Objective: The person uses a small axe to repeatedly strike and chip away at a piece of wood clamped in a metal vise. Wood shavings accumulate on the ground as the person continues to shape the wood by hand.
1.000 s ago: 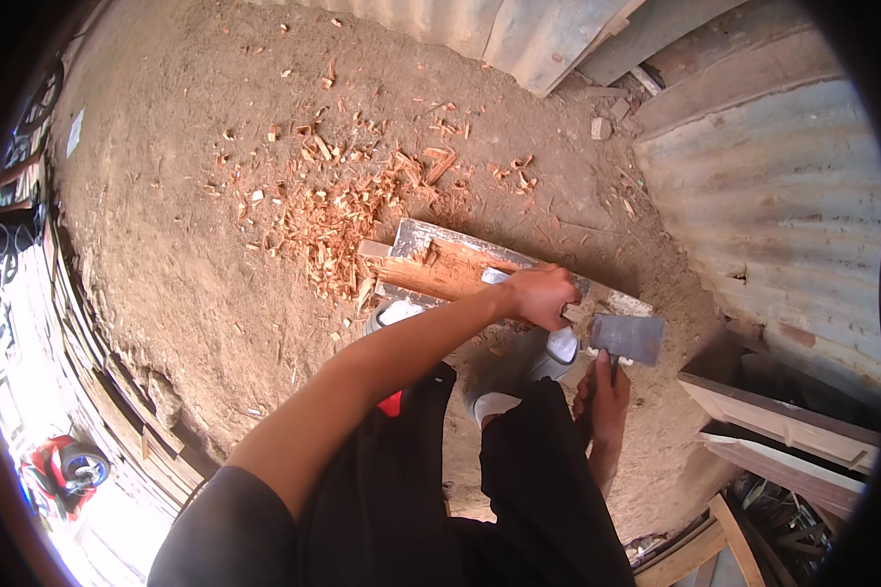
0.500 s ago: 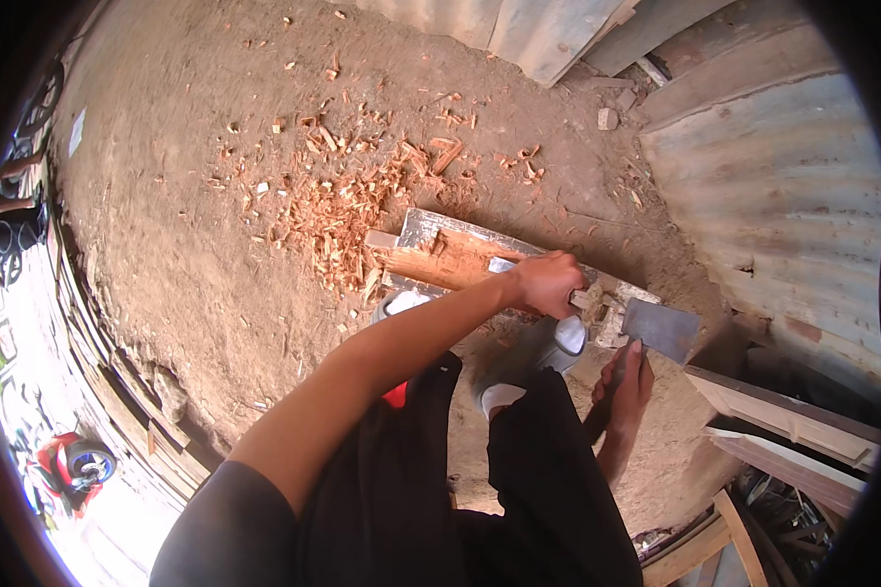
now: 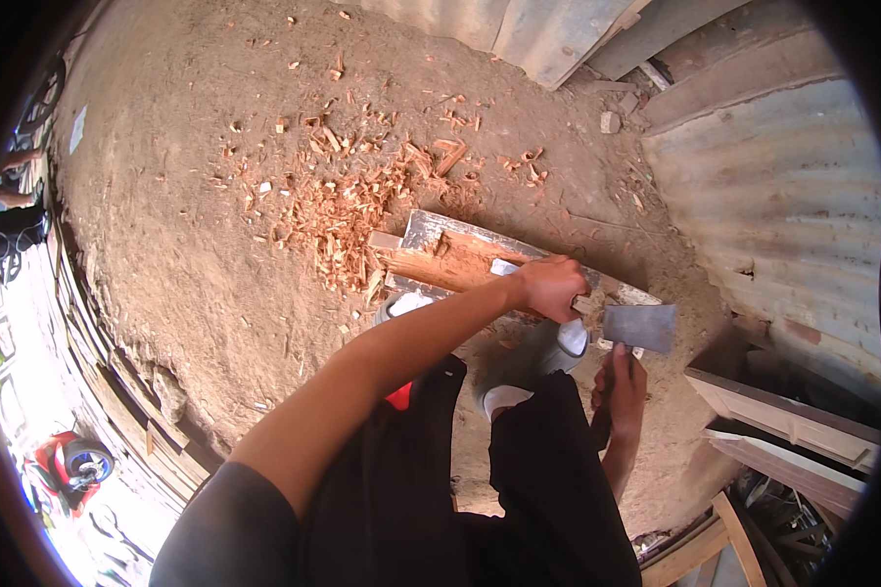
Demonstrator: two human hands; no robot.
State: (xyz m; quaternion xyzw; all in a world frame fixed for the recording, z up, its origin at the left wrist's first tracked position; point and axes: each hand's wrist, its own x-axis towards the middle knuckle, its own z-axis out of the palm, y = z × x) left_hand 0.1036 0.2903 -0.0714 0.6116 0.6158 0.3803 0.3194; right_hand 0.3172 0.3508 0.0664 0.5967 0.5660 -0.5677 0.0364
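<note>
My left hand (image 3: 555,287) is closed around the right end of a reddish-brown piece of wood (image 3: 426,266). That piece lies along a plank with worn pale paint (image 3: 425,226), low in front of my feet. My right hand (image 3: 624,383) grips the handle of a cleaver (image 3: 639,328) with a broad grey rectangular blade. The blade is held just right of the wood's end; whether it touches anything I cannot tell. My left forearm covers part of the wood. My two shoes (image 3: 572,338) are close to the plank's near side.
Wood chips and shavings (image 3: 347,210) lie heaped on the dirt ground beyond the plank. A corrugated metal sheet wall (image 3: 773,215) stands at the right. A wooden drawer-like box (image 3: 783,411) and timber frames are at the lower right. A red motorbike (image 3: 69,465) is at far left.
The cleaver has shifted slightly left and toward the wood's end, its blade turned more level. My left hand stays on the wood, almost unmoved.
</note>
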